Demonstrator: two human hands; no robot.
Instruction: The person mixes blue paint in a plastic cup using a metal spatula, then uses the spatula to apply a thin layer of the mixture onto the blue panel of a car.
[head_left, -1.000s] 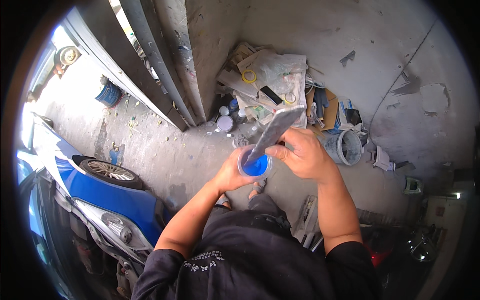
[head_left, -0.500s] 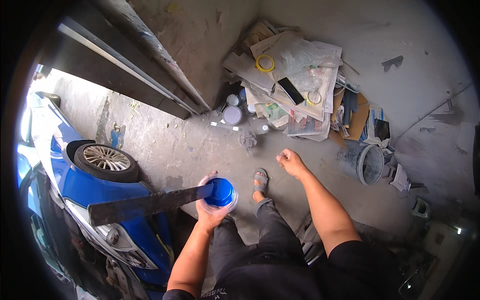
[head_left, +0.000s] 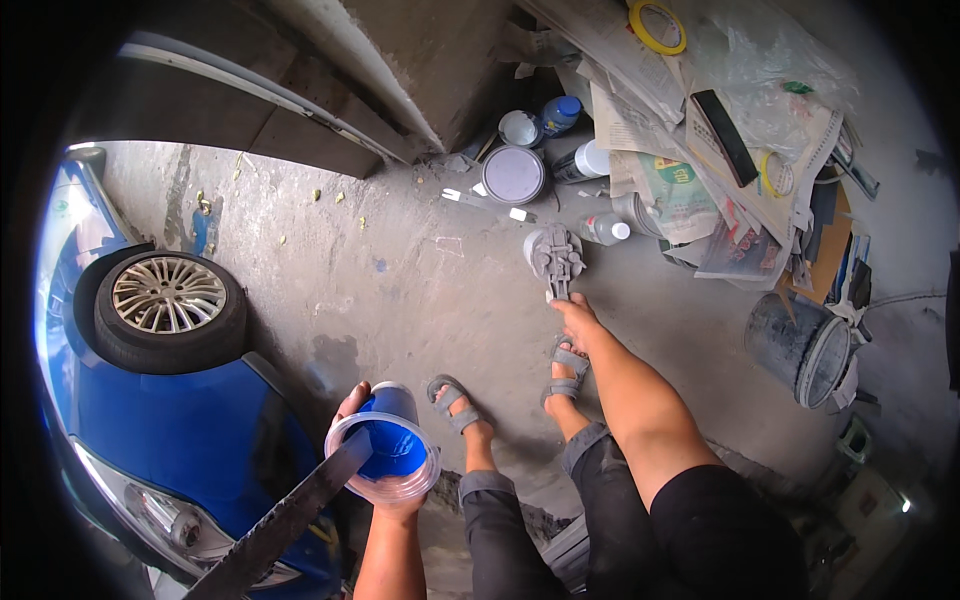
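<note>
A clear plastic cup of blue paint (head_left: pixel 397 452) is in my left hand (head_left: pixel 349 403), whose fingers wrap behind it. A long dark flat stirring blade (head_left: pixel 265 530) rests in the cup and sticks out toward the lower left. My right hand (head_left: pixel 572 315) reaches down with curled fingers at the narrow lower end of a grey, crusted tool (head_left: pixel 560 258) on the floor; I cannot make out whether it grips this. Beyond the tool are a lidded pale tin (head_left: pixel 513 174) and a clear bottle (head_left: pixel 605 229).
A blue car with an exposed wheel (head_left: pixel 170 305) fills the left. Newspapers (head_left: pixel 660 180), tape rolls (head_left: pixel 658 28) and a black flat object (head_left: pixel 723 138) are piled at upper right. A grimy bucket (head_left: pixel 798 350) lies at right. My sandalled feet (head_left: pixel 455 405) are below me.
My right hand has let go of the blade, which now leans leftward in the cup, and has moved down to the grey tool. My left hand has lowered the cup leftward. The view has shifted.
</note>
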